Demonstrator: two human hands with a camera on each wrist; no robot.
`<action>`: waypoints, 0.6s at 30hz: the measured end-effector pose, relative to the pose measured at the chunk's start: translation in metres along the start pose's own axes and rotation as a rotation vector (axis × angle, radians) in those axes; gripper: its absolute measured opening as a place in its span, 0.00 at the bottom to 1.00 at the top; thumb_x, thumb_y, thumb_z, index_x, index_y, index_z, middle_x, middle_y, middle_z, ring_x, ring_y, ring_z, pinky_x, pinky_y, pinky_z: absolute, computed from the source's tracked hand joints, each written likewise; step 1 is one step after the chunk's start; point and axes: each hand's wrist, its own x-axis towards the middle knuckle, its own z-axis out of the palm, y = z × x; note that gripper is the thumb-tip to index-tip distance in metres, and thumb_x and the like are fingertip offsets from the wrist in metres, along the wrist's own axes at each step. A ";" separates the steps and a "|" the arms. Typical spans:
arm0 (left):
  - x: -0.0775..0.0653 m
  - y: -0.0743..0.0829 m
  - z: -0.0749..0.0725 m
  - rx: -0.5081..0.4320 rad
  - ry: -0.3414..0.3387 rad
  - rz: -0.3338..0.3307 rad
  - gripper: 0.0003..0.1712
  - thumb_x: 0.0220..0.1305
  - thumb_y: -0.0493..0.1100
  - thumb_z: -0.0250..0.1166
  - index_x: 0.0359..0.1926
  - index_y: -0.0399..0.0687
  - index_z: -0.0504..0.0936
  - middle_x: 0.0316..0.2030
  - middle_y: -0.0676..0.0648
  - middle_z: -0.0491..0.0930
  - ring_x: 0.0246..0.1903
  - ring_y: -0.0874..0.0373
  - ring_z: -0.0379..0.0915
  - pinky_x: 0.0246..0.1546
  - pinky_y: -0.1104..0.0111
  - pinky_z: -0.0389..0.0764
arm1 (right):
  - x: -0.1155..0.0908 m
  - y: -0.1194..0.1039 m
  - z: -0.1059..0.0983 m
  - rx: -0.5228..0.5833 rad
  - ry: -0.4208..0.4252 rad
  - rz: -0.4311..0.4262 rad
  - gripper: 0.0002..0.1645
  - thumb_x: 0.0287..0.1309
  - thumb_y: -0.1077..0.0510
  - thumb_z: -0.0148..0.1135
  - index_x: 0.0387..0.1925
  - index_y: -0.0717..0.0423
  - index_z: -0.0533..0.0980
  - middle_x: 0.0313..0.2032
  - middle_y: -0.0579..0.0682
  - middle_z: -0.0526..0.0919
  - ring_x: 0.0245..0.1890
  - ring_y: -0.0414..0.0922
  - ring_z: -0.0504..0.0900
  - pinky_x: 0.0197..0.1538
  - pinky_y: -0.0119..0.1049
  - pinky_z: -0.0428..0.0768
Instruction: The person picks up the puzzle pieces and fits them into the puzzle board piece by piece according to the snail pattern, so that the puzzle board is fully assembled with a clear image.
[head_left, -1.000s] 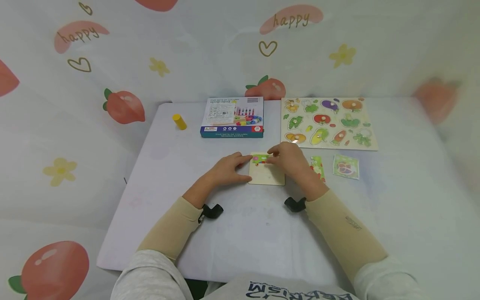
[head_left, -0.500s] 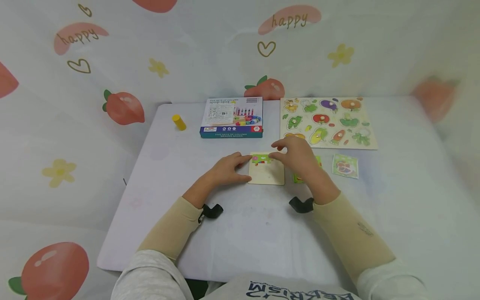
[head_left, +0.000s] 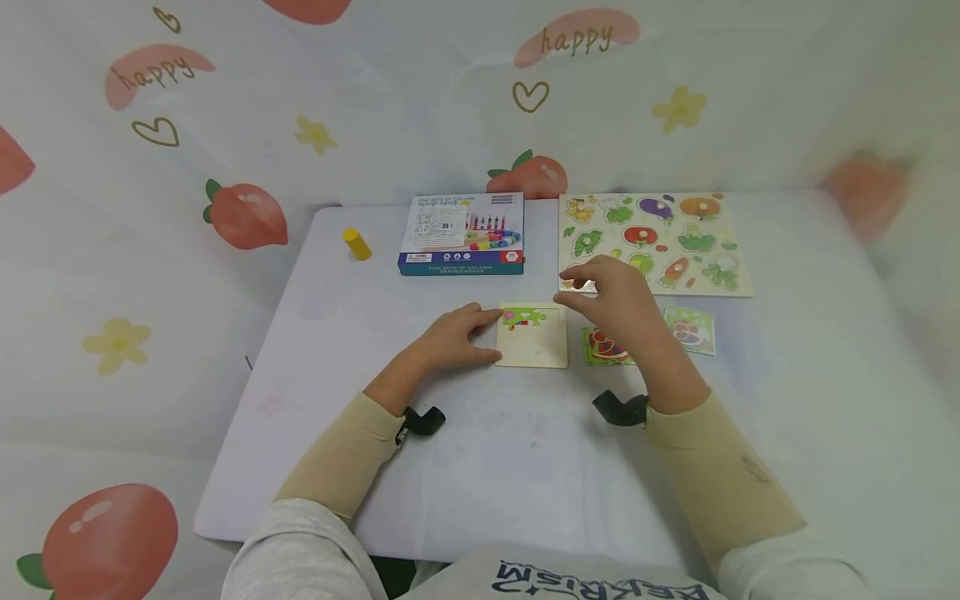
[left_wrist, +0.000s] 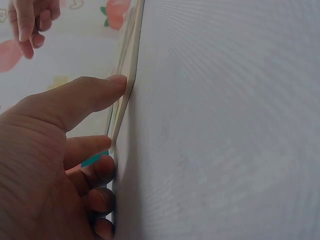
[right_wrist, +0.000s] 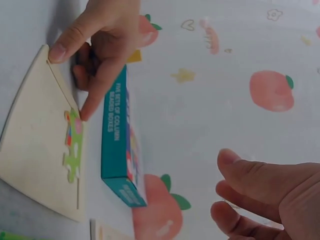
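Observation:
A square wooden puzzle tray [head_left: 534, 346] lies in front of me, with one green jigsaw piece [head_left: 525, 317] in its far left corner. My left hand [head_left: 453, 337] steadies the tray, thumb and index finger spread against its left edge. In the left wrist view, the thumb [left_wrist: 95, 95] presses on the tray's edge. Above the table, right of the tray, my right hand [head_left: 618, 304] is raised, its thumb and fingers apart with nothing between them. Green and red jigsaw pieces [head_left: 603, 348] lie below it, partly covered by the hand.
A vegetable peg puzzle board [head_left: 701, 267] lies at the back right, overlapped by my right fingers in the head view. Left of it sits a beaded-toy box [head_left: 459, 237]. A yellow cylinder [head_left: 357, 244] stands farther left. A fruit-picture square [head_left: 693, 331] lies to the right.
My right hand has let go of the green jigsaw piece, leaving it in the tray, and moved up and to the right. The left hand has stayed at the tray's edge.

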 end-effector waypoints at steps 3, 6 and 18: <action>0.000 -0.001 0.001 -0.006 0.001 -0.004 0.45 0.60 0.58 0.74 0.76 0.55 0.69 0.38 0.49 0.68 0.39 0.56 0.65 0.36 0.63 0.65 | -0.003 0.002 -0.007 -0.004 0.006 0.005 0.24 0.64 0.50 0.72 0.58 0.55 0.83 0.45 0.56 0.82 0.43 0.53 0.73 0.45 0.47 0.72; 0.000 -0.001 0.000 -0.009 0.002 -0.006 0.45 0.60 0.58 0.74 0.76 0.55 0.69 0.38 0.49 0.68 0.39 0.56 0.65 0.36 0.63 0.65 | -0.006 0.006 -0.012 -0.014 0.018 0.009 0.25 0.64 0.50 0.72 0.59 0.55 0.83 0.46 0.56 0.82 0.42 0.53 0.71 0.43 0.47 0.70; -0.001 -0.001 0.000 0.001 0.002 0.008 0.45 0.61 0.58 0.73 0.76 0.55 0.69 0.38 0.48 0.68 0.38 0.56 0.65 0.36 0.64 0.65 | -0.015 0.032 -0.029 -0.078 0.017 0.068 0.27 0.64 0.52 0.71 0.61 0.58 0.80 0.49 0.60 0.81 0.44 0.56 0.71 0.47 0.52 0.69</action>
